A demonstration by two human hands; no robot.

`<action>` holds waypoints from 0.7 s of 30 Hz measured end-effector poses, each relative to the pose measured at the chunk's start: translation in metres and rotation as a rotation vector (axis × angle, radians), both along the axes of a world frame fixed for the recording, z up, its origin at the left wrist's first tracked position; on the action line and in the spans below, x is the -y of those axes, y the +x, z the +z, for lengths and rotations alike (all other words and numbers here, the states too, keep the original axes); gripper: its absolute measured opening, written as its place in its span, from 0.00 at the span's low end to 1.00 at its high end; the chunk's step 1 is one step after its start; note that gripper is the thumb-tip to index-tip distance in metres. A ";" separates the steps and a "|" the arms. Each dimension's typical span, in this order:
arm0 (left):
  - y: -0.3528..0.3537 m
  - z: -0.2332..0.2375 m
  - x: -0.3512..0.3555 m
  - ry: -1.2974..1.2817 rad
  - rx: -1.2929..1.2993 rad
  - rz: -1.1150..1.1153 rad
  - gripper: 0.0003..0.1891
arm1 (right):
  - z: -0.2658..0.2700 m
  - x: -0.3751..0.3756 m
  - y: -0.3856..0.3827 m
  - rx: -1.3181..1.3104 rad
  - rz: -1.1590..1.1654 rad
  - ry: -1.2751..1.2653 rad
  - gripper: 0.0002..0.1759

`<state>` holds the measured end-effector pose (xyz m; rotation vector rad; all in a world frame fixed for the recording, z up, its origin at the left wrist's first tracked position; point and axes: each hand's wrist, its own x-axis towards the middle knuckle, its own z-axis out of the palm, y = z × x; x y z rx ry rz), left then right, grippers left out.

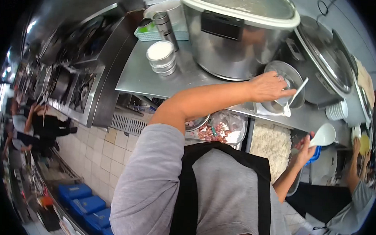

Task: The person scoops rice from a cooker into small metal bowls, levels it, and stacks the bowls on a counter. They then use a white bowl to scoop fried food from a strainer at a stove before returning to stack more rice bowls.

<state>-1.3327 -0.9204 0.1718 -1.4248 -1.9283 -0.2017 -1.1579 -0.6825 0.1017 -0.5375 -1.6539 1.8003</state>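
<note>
My left hand (270, 85) reaches over a round steel bowl (277, 67) on the steel counter. Its fingers are pinched on a slim white utensil (299, 92), perhaps a spoon or rice paddle; a white clump shows at its lower end. My right hand (305, 151), lower right, is closed around the handle of a white round-bowled ladle (325, 135), its bowl pointing up and away from me. A stack of small white cups (337, 110) lies near it on the counter. Behind the steel bowl stands a large steel rice cooker (237, 52) with a cream rim.
A second lidded cooker (324, 60) stands right. Stacked metal tins (161, 57) and a pepper mill (165, 30) are on the left counter. Below are a tray of chopped meat (214, 132) and a tub of whitish food (271, 142). A co-worker's arm (354, 167) is close on the right.
</note>
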 end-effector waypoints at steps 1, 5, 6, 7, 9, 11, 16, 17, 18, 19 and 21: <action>-0.002 0.003 0.004 0.058 0.032 0.036 0.24 | 0.003 0.001 -0.002 -0.011 -0.013 0.003 0.19; -0.001 0.001 0.004 0.004 0.099 0.108 0.22 | 0.013 0.005 -0.005 -0.011 0.048 0.050 0.16; -0.001 0.001 0.002 -0.074 0.099 0.123 0.21 | 0.016 0.003 -0.005 -0.014 0.077 0.032 0.15; -0.002 0.004 -0.003 0.045 0.238 0.151 0.21 | 0.020 0.002 -0.007 -0.022 0.105 0.013 0.13; -0.015 0.017 -0.012 0.408 0.552 0.224 0.22 | 0.038 0.007 -0.008 -0.026 0.116 -0.024 0.09; -0.040 0.026 -0.019 0.703 0.849 0.166 0.25 | 0.053 0.004 -0.015 -0.133 0.057 0.037 0.09; -0.027 0.159 0.006 0.917 1.634 -0.310 0.18 | 0.118 -0.007 -0.047 -0.262 0.032 0.195 0.08; -0.037 0.184 0.020 0.840 1.638 -0.307 0.17 | 0.129 -0.012 -0.059 -0.241 0.049 0.297 0.09; -0.055 0.205 0.037 0.766 1.637 -0.301 0.17 | 0.141 -0.017 -0.074 -0.221 0.068 0.400 0.10; -0.072 0.222 0.051 0.823 1.618 -0.290 0.18 | 0.155 -0.019 -0.090 -0.171 0.123 0.527 0.10; -0.095 0.240 0.100 0.832 1.554 -0.236 0.23 | 0.195 0.002 -0.122 -0.062 0.153 0.815 0.11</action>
